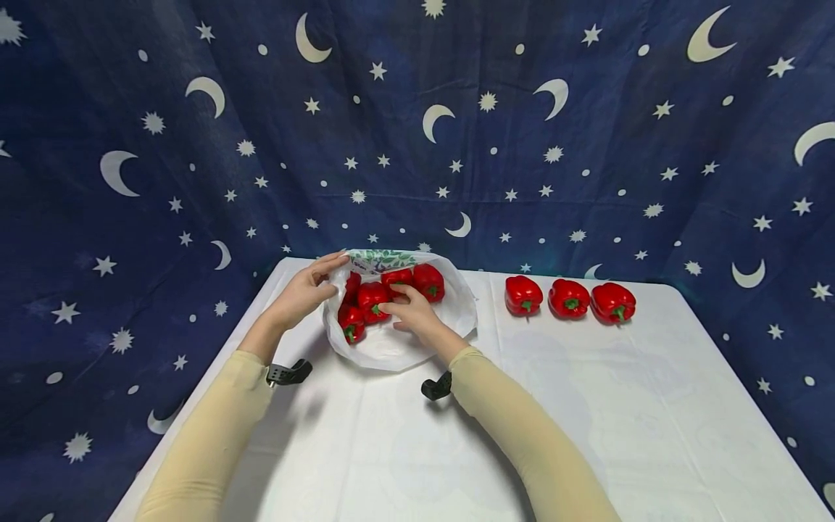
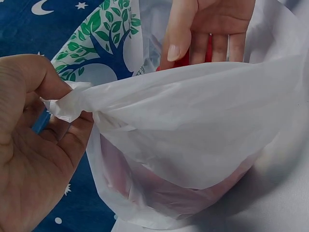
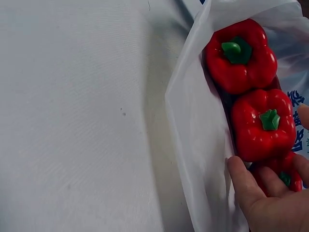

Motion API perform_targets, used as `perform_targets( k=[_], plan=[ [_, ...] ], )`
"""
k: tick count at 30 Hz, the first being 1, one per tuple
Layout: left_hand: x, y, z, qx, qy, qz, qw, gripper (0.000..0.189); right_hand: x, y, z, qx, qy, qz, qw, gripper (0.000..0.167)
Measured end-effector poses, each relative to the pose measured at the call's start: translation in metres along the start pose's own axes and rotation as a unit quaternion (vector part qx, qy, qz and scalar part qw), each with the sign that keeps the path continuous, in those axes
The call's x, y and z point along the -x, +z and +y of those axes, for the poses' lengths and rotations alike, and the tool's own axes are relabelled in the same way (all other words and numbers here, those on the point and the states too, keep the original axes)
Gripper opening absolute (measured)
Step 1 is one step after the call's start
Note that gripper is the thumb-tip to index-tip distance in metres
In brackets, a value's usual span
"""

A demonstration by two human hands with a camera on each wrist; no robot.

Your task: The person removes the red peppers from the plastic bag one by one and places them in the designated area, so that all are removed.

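A white plastic bag (image 1: pixel 466 308) with a green and blue tree print lies with its mouth open and several red bell peppers (image 1: pixel 428 281) inside. My left hand (image 1: pixel 303 293) grips the bag's rim at the left; the left wrist view shows the crumpled edge (image 2: pixel 67 104) pinched between thumb and fingers. Inside the bag is my right hand (image 1: pixel 416 317), its fingers extended and spread over the peppers. In the right wrist view its fingers (image 3: pixel 244 183) overlap a partly hidden bell pepper (image 3: pixel 285 171), below two other peppers with green stems.
Three more red bell peppers stand in a row at the back right: one at the left (image 1: pixel 523 295), one in the middle (image 1: pixel 569 299) and one at the right (image 1: pixel 613 302). A white cloth covers the table (image 1: pixel 404 449). Behind it hangs a dark blue curtain (image 1: pixel 417 167) with moons and stars.
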State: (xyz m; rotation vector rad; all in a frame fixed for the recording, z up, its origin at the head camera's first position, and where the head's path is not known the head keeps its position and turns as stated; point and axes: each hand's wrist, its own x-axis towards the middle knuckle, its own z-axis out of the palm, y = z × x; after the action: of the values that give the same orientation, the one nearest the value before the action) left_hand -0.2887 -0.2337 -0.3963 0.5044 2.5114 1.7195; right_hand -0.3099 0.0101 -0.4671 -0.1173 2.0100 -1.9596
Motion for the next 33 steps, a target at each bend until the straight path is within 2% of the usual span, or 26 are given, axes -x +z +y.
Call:
perform_targets(
  k=[9,17,23,33],
  plan=[
    [-0.001,0.003,-0.002,0.005,-0.007,-0.004,1.0000,0.061,-0.010,0.007,0.004,-0.001,-0.005,0.022,0.9997,0.061],
    [0.000,0.003,-0.002,0.004,-0.001,-0.007,1.0000,0.061,-0.011,0.012,0.001,0.014,-0.008,0.051,0.9986,0.061],
    [-0.001,0.003,-0.003,0.011,-0.002,-0.011,0.9999,0.061,-0.011,0.015,-0.001,0.005,-0.006,0.067,0.9977,0.055],
    [0.000,0.001,-0.005,0.005,-0.004,-0.007,1.0000,0.062,-0.013,0.012,0.000,0.021,-0.024,0.067,0.9972,0.048]
  ],
)
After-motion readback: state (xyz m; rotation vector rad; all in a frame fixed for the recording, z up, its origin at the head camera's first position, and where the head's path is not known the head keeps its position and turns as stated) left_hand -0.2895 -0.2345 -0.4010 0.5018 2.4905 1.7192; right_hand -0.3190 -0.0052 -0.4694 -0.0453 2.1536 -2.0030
